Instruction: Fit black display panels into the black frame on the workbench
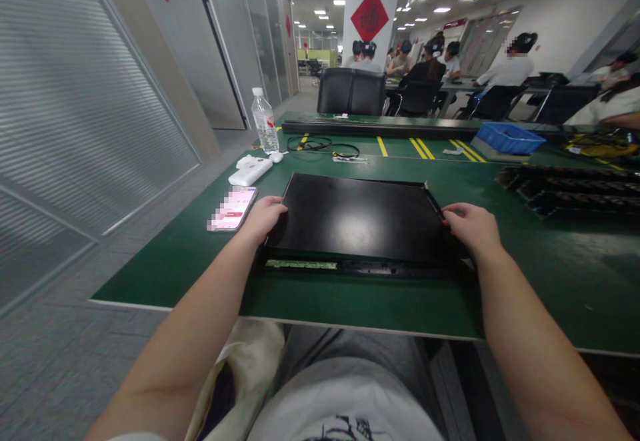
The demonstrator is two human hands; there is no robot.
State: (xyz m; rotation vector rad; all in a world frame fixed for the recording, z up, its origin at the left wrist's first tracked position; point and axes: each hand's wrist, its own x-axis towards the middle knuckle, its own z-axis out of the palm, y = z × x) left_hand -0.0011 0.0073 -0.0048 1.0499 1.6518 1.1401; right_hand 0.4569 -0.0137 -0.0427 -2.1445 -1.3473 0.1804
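A flat black panel (355, 218) lies on the green table (550, 274) in front of me, with a narrow green circuit strip (301, 264) showing along its near edge. My left hand (263, 218) grips the panel's left edge, fingers curled over it. On the opposite edge my right hand (473, 226) holds the panel, fingers bent over the rim beside a thin black strip (434, 202) that lifts at the corner.
A phone (233, 208) lies left of the panel, with a white device (250, 170) and a water bottle (265, 121) behind it. Black cables (320, 144) and a blue bin (509, 138) sit further back. Dark trays (570, 188) are stacked at right. People sit at far desks.
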